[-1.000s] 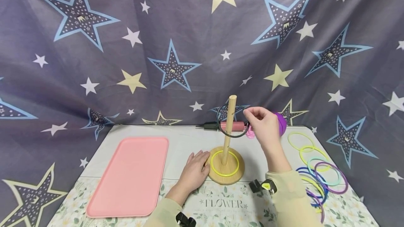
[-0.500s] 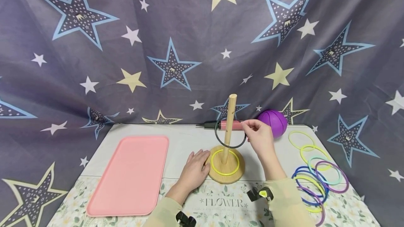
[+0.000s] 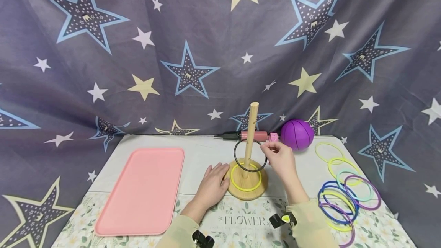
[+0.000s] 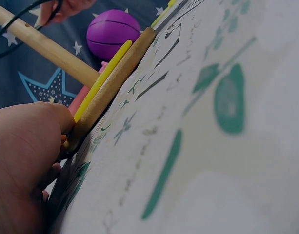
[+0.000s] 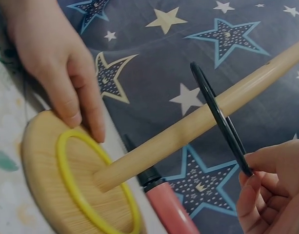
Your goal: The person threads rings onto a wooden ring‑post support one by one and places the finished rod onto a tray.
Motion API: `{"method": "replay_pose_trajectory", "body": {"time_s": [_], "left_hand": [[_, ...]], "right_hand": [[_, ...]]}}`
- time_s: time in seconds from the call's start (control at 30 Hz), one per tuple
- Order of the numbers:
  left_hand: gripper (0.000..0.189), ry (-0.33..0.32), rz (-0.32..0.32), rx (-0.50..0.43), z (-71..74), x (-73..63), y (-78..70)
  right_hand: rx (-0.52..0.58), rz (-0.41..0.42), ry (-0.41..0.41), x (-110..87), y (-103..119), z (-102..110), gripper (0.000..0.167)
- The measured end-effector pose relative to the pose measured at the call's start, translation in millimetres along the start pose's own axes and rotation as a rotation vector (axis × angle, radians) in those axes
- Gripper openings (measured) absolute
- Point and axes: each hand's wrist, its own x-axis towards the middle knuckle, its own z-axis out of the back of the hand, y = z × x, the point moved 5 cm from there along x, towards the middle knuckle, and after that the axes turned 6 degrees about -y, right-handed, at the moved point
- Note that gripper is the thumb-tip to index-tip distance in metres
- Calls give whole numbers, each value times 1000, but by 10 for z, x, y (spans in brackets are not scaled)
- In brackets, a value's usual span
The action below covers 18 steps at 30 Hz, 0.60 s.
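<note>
A wooden post [image 3: 252,125] stands upright on a round wooden base [image 3: 247,196]. Around its foot, a yellow ring [image 3: 245,190] lies flat on the base. My right hand [image 3: 281,160] pinches a black ring [image 5: 218,117] between thumb and fingers at its right side. That ring encircles the post partway down and hangs tilted above the base, as the right wrist view shows. My left hand [image 3: 211,187] rests against the left edge of the base, fingers mostly straight and thumb at the rim; the left wrist view partly hides its fingertips.
A pink tray [image 3: 141,190] lies at left. Several loose rings, including a purple ring [image 3: 378,198] and a light-green ring [image 3: 371,193], overlap at right. Behind the post are a red-and-black hand pump [image 3: 253,136], a pink object [image 3: 273,137] and a purple ball [image 3: 297,134]. A star-patterned cloth [image 3: 206,18] hangs behind.
My right hand has moved down and slightly left, lowering the black ring along the post from near its top. My left hand has stayed at the base.
</note>
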Motion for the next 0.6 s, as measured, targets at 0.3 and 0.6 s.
{"method": "replay_pose_trajectory", "body": {"time_s": [0.3,0.6], "left_hand": [[50,-10,-14,-7,-4,0,-3],[50,-12,-16,-13,-1,6,7]], "right_hand": [[-31,-30,38,-96,-176,-73,20],[-80,-40,46,-141,-364,-156,18]]}}
